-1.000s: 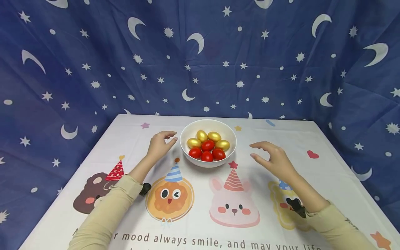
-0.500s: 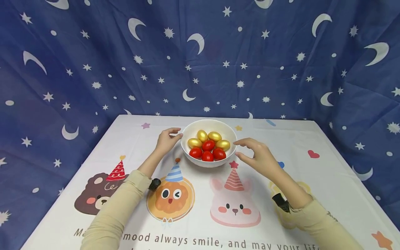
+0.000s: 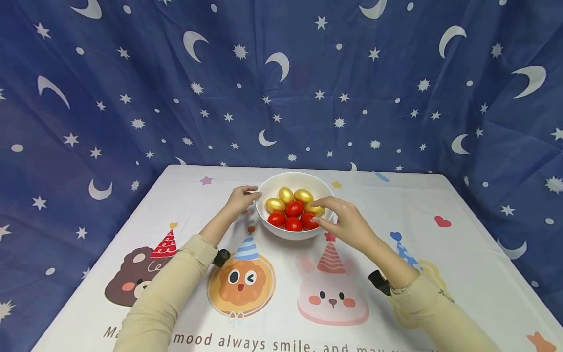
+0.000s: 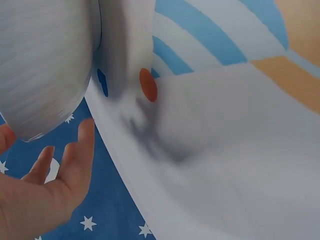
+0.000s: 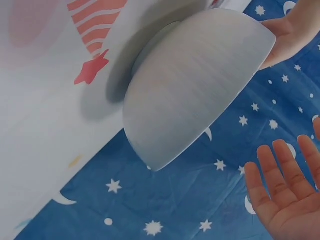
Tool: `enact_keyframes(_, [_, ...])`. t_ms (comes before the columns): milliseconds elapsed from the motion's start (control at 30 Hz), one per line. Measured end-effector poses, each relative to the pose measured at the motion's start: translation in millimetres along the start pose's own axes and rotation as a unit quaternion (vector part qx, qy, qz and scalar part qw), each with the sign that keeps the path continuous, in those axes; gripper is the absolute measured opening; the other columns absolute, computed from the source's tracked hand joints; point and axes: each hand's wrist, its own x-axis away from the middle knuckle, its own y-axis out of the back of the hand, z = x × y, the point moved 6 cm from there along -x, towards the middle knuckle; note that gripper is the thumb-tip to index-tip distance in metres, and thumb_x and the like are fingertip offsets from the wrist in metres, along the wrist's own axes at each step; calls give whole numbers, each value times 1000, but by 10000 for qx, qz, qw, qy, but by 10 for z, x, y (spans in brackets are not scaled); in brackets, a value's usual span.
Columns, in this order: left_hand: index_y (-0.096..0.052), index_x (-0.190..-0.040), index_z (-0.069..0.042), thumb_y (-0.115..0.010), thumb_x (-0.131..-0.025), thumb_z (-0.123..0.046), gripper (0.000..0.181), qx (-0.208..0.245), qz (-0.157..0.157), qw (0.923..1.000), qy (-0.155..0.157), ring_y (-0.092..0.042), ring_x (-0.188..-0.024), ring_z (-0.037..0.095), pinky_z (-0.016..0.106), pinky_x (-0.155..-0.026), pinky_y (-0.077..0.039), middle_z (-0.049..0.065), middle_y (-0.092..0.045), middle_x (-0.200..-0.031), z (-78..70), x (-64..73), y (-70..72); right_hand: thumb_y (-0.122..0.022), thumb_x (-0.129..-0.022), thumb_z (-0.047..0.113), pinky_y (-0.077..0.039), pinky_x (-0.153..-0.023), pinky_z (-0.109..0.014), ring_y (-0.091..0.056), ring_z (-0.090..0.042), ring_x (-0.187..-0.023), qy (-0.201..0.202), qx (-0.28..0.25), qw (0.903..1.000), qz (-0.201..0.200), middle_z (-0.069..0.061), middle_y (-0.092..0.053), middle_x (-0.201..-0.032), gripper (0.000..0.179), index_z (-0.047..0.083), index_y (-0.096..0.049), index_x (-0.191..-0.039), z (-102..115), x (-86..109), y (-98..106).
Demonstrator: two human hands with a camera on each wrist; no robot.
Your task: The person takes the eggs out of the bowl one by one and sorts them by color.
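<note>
Fingertips of the R hand point(image 3: 347, 222) have come in past the R rim of the white bowl point(image 3: 293, 235); half a sec ago they were only at that rim, & a sec ago well clear of it. Index is now over the rightmost gold egg point(image 3: 316, 211), thumb by the rightmost red egg point(image 3: 306, 221), w/ a gap betw. the two digits & nothing gripped; can't tell if either egg is touched. R wrist view has those fingers spread, roughly straight, thumb out of shot. L hand point(image 3: 239, 201) has edged in too: thumb at the L rim, some fingers loosely bent & off the wall per L wrist view, so prob. no firm hold; light touch likely, not certain. Bowl hasn't shifted on the printed tablecloth point(image 3: 396, 205): upright, approx. mid-table twd. the back, all 8 eggs point(image 3: 294, 209) (4 gold, 4 red) inside, same layout as before. Upshot for the work: R hand is now in reach of the R-side eggs, L is placed where it could steady the bowl; nothing lifted yet, so I'd call it approach stage.
</note>
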Motion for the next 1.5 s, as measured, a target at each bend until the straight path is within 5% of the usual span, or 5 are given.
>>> enact_keyframes(200, [-43,-140,-8,-54,-95,-19,48,567,263,9968,506,-60,-101,25,40,-91,-56,18,-47,-138,40,-20,7,-73,-82,9,-53,-97,-44,-60,-27,-109,-71,-33,9998,194,-10,-68,-110,29,5,-67,-110,15,-108,-107])
enact_keyframes(467, [-42,-141,-4,-54,-93,-16,50,933,526,9917,706,-65,-81,16,31,-81,-60,20,-47,-138,76,-51,-9,-73,-81,9,-55,-95,-40,-61,-25,-109,120,182,9991,362,-9,-68,-112,29,5,-68,-109,55,-234,-170])
enact_keyframes(767, [-54,-131,-6,-56,-87,-17,45,1154,145,9896,844,-61,-67,8,16,-60,-59,17,-54,-132,164,-96,-40,-71,-82,7,-58,-90,-40,-63,-27,-101,432,727,9938,715,-11,-69,-108,27,3,-67,-108,115,-443,-172])
enact_keyframes(1500, [-56,-131,-10,-59,-86,-21,47,1304,36,9834,1258,-62,-90,16,15,-60,-59,13,-54,-134,235,-95,-48,-69,-85,11,-51,-100,-39,-60,-28,-106,113,1524,9584,2412,-14,-67,-112,29,6,-66,-113,-8,-1172,-560])
